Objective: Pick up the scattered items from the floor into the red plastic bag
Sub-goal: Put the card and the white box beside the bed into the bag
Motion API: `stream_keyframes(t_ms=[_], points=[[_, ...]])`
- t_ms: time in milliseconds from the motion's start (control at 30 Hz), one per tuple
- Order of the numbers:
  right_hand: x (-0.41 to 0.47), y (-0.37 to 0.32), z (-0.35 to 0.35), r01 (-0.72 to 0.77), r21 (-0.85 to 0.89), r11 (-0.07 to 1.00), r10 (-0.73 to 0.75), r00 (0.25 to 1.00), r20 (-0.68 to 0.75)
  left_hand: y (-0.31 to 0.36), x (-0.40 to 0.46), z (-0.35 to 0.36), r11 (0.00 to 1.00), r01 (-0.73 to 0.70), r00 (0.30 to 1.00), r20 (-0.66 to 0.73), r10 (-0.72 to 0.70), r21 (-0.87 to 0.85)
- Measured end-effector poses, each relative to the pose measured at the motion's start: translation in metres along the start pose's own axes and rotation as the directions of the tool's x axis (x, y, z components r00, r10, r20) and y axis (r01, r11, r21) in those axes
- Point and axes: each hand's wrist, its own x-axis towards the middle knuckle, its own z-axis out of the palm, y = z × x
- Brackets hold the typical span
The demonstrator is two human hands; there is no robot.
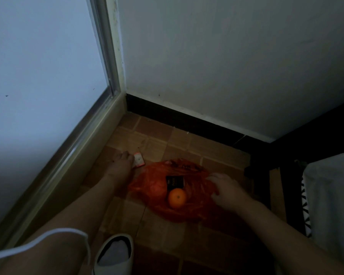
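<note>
On the tiled floor (153, 143), seen from the head camera, the red plastic bag (159, 187) lies crumpled and spread out near the middle, with an orange (177, 198) and a small dark packet (174, 182) resting on it, the packet just at 12 o'clock from the orange and touching it. At about 10 o'clock from the bag, just beside its edge, lies a small white and red wrapper (138, 160), its long axis running roughly from 11 to 5 o'clock. The left hand (122, 162) is right at that wrapper, fingertips on its near-left side; whether the fingers have closed round it I cannot tell in this dim light. The right hand (224, 188) sits at 3 o'clock on the bag, fingers curled into the plastic, seemingly holding it. The left hand is by far the nearer to the wrapper, so the carry looks to be a short one toward 4 o'clock, into the bag
</note>
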Motion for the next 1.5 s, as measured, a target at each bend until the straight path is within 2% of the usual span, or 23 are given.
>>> stream_keyframes(t_ms=[167,333,500,567,733,833,900,1100,1200,1267,1333,1400,1500], points=[[0.000,-0.001,0.003,-0.019,-0.015,1.000,0.019,1.000,0.023,0.008,-0.005,0.004,0.998,0.068,0.998,-0.012,-0.068,0.013],[0.004,0.001,0.007,-0.031,-0.008,0.999,0.032,0.998,0.049,0.000,-0.014,0.002,0.959,0.102,0.985,-0.110,-0.135,-0.265],[0.003,0.002,0.006,-0.045,0.026,0.999,0.044,0.998,0.037,0.021,-0.025,-0.030,0.861,0.005,0.955,-0.253,-0.155,-0.508],[0.002,0.002,0.005,-0.051,0.041,0.998,0.049,0.998,0.036,0.034,-0.025,-0.048,0.835,-0.049,0.931,-0.328,-0.161,-0.548],[-0.001,0.003,0.000,-0.068,0.046,0.997,0.068,0.998,0.012,0.082,-0.028,-0.080,0.790,-0.262,0.894,-0.449,-0.018,-0.555],[-0.004,0.005,-0.004,-0.089,0.053,0.995,0.089,0.996,0.003,0.117,-0.036,-0.079,0.752,-0.373,0.883,-0.458,0.108,-0.543],[-0.006,0.008,-0.004,-0.105,0.061,0.993,0.105,0.994,0.004,0.137,-0.044,-0.072,0.735,-0.399,0.894,-0.412,0.177,-0.549],[-0.009,0.014,-0.003,-0.153,0.090,0.984,0.153,0.988,0.005,0.167,-0.053,-0.037,0.773,-0.439,0.898,-0.248,0.363,-0.458],[-0.008,0.016,-0.001,-0.155,0.087,0.984,0.155,0.988,0.009,0.166,-0.047,-0.026,0.829,-0.438,0.898,-0.133,0.419,-0.348],[-0.007,0.015,0.001,-0.169,0.088,0.982,0.167,0.986,0.023,0.158,-0.043,-0.026,0.853,-0.449,0.893,-0.146,0.425,-0.265],[-0.006,0.014,0.004,-0.197,0.102,0.975,0.193,0.980,0.045,0.148,-0.043,-0.031,0.909,-0.396,0.911,-0.176,0.372,-0.130],[-0.006,0.012,0.008,-0.234,0.152,0.960,0.225,0.971,0.077,0.139,-0.049,-0.037,0.971,-0.239,0.954,-0.183,0.239,0.022],[-0.006,0.008,0.014,-0.251,0.263,0.932,0.206,0.961,0.186,0.129,-0.061,-0.038,0.996,0.016,0.997,-0.071,-0.009,0.093]])
